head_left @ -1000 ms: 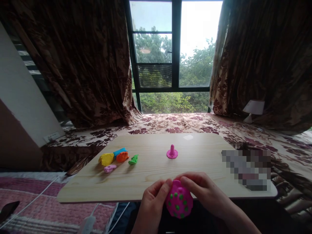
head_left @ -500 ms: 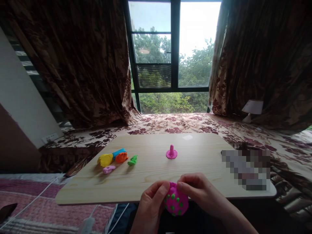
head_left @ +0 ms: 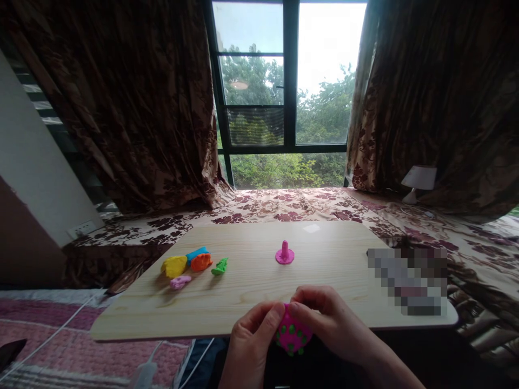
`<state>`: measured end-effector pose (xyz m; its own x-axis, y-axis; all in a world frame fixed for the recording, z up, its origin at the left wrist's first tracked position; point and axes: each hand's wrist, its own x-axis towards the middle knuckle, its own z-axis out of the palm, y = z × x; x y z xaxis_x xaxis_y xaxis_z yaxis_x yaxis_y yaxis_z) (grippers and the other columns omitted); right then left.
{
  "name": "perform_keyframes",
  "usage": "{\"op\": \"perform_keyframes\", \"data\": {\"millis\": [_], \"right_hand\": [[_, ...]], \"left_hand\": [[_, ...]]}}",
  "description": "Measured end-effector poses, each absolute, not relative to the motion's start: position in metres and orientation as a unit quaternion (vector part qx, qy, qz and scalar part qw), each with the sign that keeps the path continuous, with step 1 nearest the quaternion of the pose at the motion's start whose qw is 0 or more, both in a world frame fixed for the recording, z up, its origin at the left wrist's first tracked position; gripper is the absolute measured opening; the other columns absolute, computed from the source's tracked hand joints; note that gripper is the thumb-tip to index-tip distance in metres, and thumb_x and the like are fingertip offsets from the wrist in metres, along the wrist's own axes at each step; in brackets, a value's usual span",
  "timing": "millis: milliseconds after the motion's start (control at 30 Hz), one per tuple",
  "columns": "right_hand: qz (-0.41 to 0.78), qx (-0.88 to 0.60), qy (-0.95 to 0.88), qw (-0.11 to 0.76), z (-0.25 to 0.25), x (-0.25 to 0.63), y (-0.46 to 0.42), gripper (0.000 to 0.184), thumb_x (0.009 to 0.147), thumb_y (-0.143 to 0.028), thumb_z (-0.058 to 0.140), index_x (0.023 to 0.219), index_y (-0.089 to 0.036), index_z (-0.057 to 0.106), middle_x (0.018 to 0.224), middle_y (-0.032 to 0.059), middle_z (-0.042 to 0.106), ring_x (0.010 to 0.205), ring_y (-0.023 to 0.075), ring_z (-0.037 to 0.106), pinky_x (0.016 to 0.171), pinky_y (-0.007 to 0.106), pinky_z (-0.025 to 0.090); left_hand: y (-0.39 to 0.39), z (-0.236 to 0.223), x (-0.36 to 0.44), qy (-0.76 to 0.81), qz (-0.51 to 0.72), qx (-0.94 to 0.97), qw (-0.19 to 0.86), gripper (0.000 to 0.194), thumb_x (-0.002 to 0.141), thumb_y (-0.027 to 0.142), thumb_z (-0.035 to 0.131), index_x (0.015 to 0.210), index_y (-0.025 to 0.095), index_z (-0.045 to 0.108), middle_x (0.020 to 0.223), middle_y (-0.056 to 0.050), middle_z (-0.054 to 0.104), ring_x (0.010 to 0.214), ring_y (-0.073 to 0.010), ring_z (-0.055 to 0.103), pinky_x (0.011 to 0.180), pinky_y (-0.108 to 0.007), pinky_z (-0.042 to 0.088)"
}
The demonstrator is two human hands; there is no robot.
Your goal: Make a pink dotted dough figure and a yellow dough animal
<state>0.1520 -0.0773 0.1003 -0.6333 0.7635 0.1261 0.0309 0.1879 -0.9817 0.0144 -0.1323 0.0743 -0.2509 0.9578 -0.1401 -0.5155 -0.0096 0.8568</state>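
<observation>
Both my hands hold a pink clay ball with green dots (head_left: 292,335) at the near edge of the wooden board (head_left: 243,292). My left hand (head_left: 249,346) presses its thumb on the ball's left side. My right hand (head_left: 330,324) curls over the top and right side, fingers closed on it. Farther out on the board stands a small pink clay stem on a round base (head_left: 284,253).
Loose clay lumps lie at the board's left: yellow (head_left: 174,265), blue (head_left: 197,252), orange (head_left: 201,262), green (head_left: 220,266) and pale pink (head_left: 180,281). A blurred object (head_left: 407,281) sits at the right edge. A white cable (head_left: 52,332) runs across the pink bedding. Curtains and a window lie beyond.
The ball has been turned and pulled lower between my hands, so less of it shows. My fingers have closed tighter around it.
</observation>
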Motion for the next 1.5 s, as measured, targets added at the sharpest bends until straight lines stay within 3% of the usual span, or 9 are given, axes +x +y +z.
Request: {"op": "perform_keyframes", "data": {"millis": [133,333,467,700,933,1100,1333,1500], "right_hand": [[0.534,-0.284,-0.726,0.327,0.100,0.154,-0.074,0.035,0.088,-0.038,0.048,0.064,-0.013,0.054,0.059,-0.0037,0.045,0.057,0.0079,0.040,0.053,0.020,0.034],[0.487,-0.290,-0.748,0.345,0.104,0.151,-0.075,0.017,0.085,-0.025,0.052,0.074,-0.013,0.058,0.064,-0.0021,0.054,0.061,0.0094,0.046,0.057,0.020,0.038],[0.473,-0.299,-0.756,0.339,0.104,0.153,-0.076,0.018,0.086,-0.022,0.051,0.072,-0.014,0.059,0.063,-0.0026,0.053,0.060,0.0089,0.045,0.055,0.019,0.037],[0.446,-0.236,-0.797,0.330,0.111,0.158,-0.072,0.016,0.087,-0.020,0.051,0.088,-0.017,0.067,0.081,0.0010,0.060,0.074,0.0124,0.054,0.063,0.021,0.042],[0.423,-0.222,-0.814,0.330,0.109,0.160,-0.070,0.016,0.086,-0.022,0.053,0.083,-0.016,0.068,0.077,0.0008,0.058,0.069,0.0113,0.053,0.060,0.021,0.041],[0.482,-0.266,-0.762,0.342,0.107,0.164,-0.068,0.020,0.089,-0.031,0.051,0.096,-0.018,0.064,0.085,0.0016,0.063,0.076,0.0131,0.056,0.065,0.021,0.043],[0.515,-0.249,-0.759,0.311,0.104,0.158,-0.072,0.013,0.086,-0.023,0.052,0.078,-0.014,0.058,0.068,-0.0026,0.053,0.063,0.0087,0.046,0.056,0.018,0.038],[0.500,-0.271,-0.757,0.322,0.107,0.159,-0.070,0.020,0.089,-0.028,0.048,0.081,-0.015,0.061,0.072,-0.0014,0.056,0.066,0.0098,0.048,0.057,0.019,0.038]], "left_hand": [[-0.132,0.076,0.013,0.441,0.667,0.244,0.549,0.019,0.061,0.028,0.076,0.076,0.016,0.074,0.065,-0.003,0.071,0.063,-0.0164,0.064,0.062,-0.023,0.049],[-0.132,0.072,0.011,0.429,0.634,0.276,0.581,0.023,0.064,0.031,0.073,0.081,0.014,0.074,0.058,-0.003,0.069,0.057,-0.0152,0.061,0.053,-0.021,0.045],[-0.133,0.071,0.010,0.407,0.621,0.292,0.603,0.023,0.072,0.032,0.067,0.084,0.014,0.074,0.064,-0.005,0.070,0.062,-0.0141,0.061,0.054,-0.019,0.043],[-0.136,0.078,0.011,0.425,0.626,0.293,0.584,0.021,0.070,0.030,0.069,0.083,0.015,0.074,0.066,-0.006,0.071,0.068,-0.0186,0.064,0.060,-0.024,0.047],[-0.140,0.090,0.016,0.395,0.628,0.247,0.624,0.014,0.070,0.024,0.068,0.080,0.017,0.074,0.069,-0.005,0.072,0.070,-0.0193,0.065,0.060,-0.024,0.049],[-0.138,0.091,0.015,0.397,0.654,0.233,0.601,0.016,0.067,0.022,0.071,0.082,0.016,0.074,0.070,-0.004,0.072,0.069,-0.0176,0.064,0.061,-0.023,0.049],[-0.137,0.077,0.012,0.415,0.614,0.296,0.602,0.022,0.071,0.031,0.068,0.083,0.013,0.073,0.062,-0.004,0.069,0.056,-0.0118,0.057,0.055,-0.021,0.046],[-0.136,0.075,0.012,0.430,0.607,0.298,0.598,0.021,0.066,0.030,0.073,0.079,0.015,0.071,0.065,-0.003,0.069,0.060,-0.0123,0.060,0.056,-0.019,0.045]]}}
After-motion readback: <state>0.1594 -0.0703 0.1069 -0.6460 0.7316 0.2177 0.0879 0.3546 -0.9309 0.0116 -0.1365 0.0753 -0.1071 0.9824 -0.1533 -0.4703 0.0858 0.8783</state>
